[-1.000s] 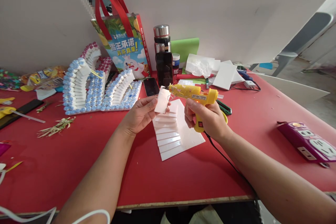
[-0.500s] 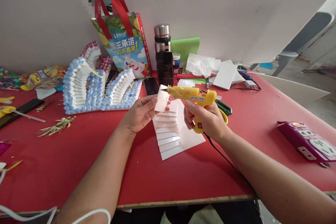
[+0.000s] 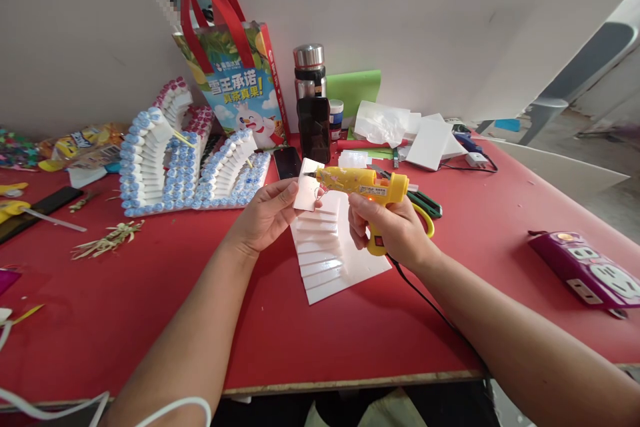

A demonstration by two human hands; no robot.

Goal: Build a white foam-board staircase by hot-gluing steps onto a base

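Between its thumb and fingers, my left hand (image 3: 273, 213) pinches a small white rectangular board piece (image 3: 306, 195), held upright. My right hand (image 3: 383, 223) is wrapped round the handle of a yellow hot glue gun (image 3: 350, 180). The gun's nozzle points left and meets the upper part of the piece, or hovers just over it; I cannot tell which. Below both hands a larger white board (image 3: 365, 260) lies on the red table (image 3: 280, 333). Several white strips (image 3: 320, 247) overlap like steps along its left part.
White-and-blue stepped structures (image 3: 185, 180), a printed bag (image 3: 240, 87), a steel bottle (image 3: 309, 70) and an upright phone (image 3: 313, 130) stand behind. Right of the gun lies a green cutter (image 3: 425, 204); a purple power strip (image 3: 585, 270) sits far right. The gun's black cord (image 3: 425, 297) trails rightward.
The glue gun has shifted slightly left, its nozzle now farther over the small white piece. My left hand keeps the piece nearly in place.
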